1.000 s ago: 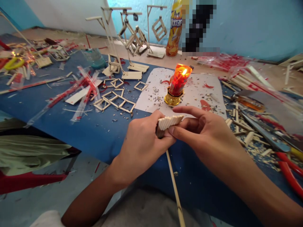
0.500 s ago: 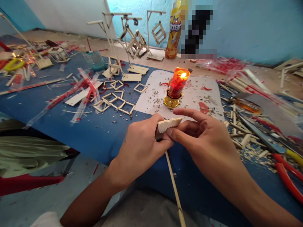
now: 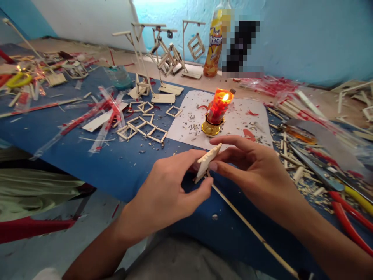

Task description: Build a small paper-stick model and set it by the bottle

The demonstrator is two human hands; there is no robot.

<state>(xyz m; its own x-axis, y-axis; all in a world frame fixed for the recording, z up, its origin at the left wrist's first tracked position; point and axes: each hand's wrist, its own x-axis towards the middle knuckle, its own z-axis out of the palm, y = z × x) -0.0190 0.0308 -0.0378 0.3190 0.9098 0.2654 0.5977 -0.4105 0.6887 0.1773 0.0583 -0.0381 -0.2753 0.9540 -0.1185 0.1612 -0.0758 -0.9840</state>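
Pinching a stick panel (image 3: 207, 161): left hand (image 3: 170, 192), right hand (image 3: 256, 173) (skewer (image 3: 250, 227) perhaps attached).

- Stick panel (image 3: 207, 162) between left hand (image 3: 167, 190) and right hand (image 3: 250, 171), above the table's (image 3: 87, 155) near edge.
- Lamp (image 3: 217, 112) on the paper sheet (image 3: 189, 122), just beyond.
- Square frames (image 3: 142, 126) left of the sheet; stick models (image 3: 163, 58) and bottle (image 3: 212, 46) far behind.
- Pliers (image 3: 349, 221) near right.

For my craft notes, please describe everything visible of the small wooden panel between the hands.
The small wooden panel is pale and flat, seemingly thin sticks joined side by side. It is tilted, upper end toward the lit candle, held above the blue table. The left hand pinches its lower end; the right hand grips its side.
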